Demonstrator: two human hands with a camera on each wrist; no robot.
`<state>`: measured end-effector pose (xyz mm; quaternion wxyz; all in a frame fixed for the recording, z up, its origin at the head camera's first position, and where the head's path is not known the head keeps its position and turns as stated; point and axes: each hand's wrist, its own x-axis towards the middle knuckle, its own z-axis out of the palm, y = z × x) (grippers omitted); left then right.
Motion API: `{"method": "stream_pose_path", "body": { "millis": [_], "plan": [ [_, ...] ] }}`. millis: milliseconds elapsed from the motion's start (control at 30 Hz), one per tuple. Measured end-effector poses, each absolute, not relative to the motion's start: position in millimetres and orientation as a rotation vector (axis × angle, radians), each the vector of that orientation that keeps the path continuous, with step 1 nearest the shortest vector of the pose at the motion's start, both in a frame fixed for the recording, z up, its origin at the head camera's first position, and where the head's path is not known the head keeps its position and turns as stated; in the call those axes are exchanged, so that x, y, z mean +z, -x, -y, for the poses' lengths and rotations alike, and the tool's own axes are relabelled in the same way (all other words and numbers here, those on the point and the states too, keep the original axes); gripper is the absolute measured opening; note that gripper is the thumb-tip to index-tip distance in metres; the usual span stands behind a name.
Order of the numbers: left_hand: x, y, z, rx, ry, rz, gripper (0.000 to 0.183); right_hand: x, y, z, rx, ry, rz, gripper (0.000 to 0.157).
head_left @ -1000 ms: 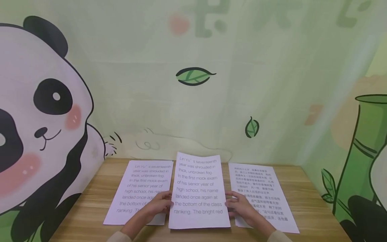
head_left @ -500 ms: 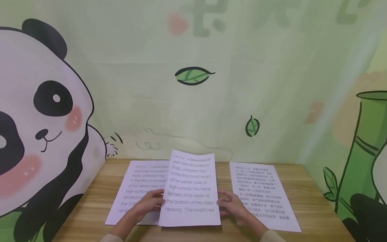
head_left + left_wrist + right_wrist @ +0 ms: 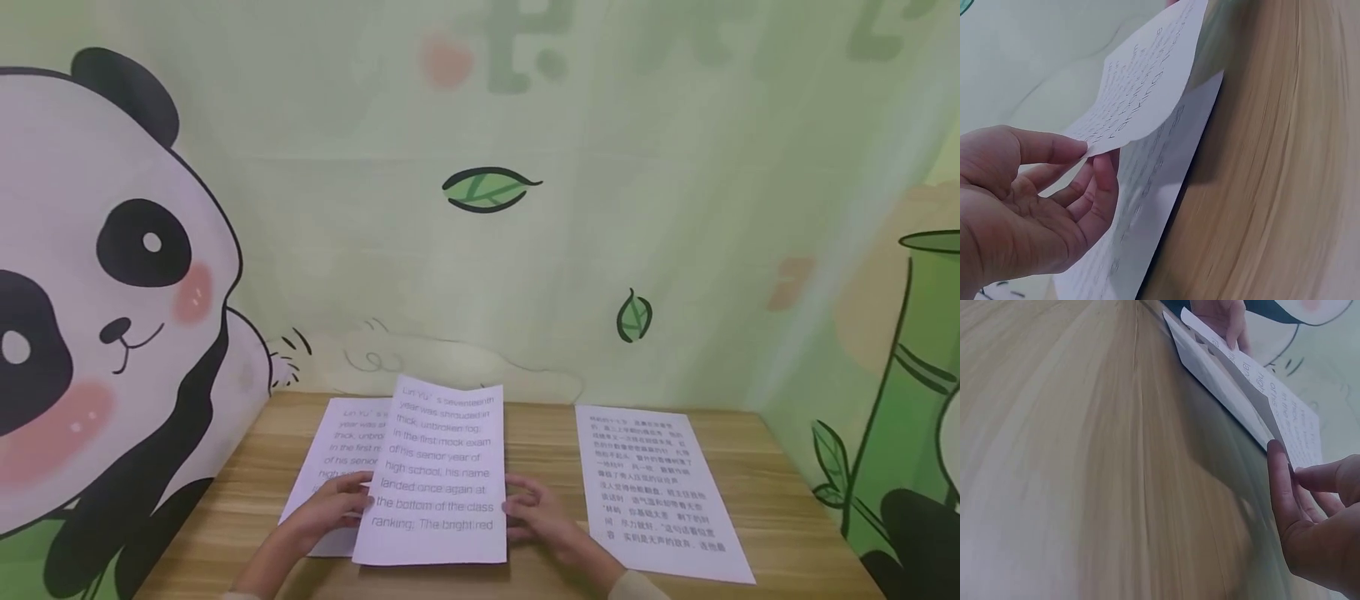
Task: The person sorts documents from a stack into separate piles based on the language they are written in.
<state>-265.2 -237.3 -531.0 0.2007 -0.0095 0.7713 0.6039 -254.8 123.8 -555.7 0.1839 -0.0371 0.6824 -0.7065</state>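
A sheet of paper (image 3: 438, 471) with large English print is held up between both hands, raised above the table and slightly bowed. My left hand (image 3: 330, 510) pinches its left edge between thumb and fingers, as the left wrist view shows with the paper's corner (image 3: 1141, 94). At the opposite edge my right hand (image 3: 543, 515) pinches the sheet, thumb in front and fingers behind. Under and behind the raised sheet lies another English printed page (image 3: 348, 442), partly covered by it and by the left hand.
A page of smaller Chinese print (image 3: 660, 492) lies flat on the right side of the wooden table (image 3: 547, 433). A cloth backdrop (image 3: 360, 208) with a panda, leaves and bamboo rises behind the table's far edge.
Both hands have carried the held sheet leftward, from the middle gap to over the left page. More of that page is now covered, and the right page is fully uncovered.
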Motion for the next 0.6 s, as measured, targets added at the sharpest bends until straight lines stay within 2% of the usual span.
{"method": "stream_pose_path", "body": {
  "millis": [167, 600],
  "plan": [
    [-535, 265, 258, 1.706, 0.021, -2.153, 0.06, -556, 258, -102, -1.996, 0.131, -1.914, 0.058],
    [-535, 265, 299, 1.695, 0.248, -2.179, 0.061, -564, 274, -53, -1.972, 0.158, -1.895, 0.056]
  ]
}}
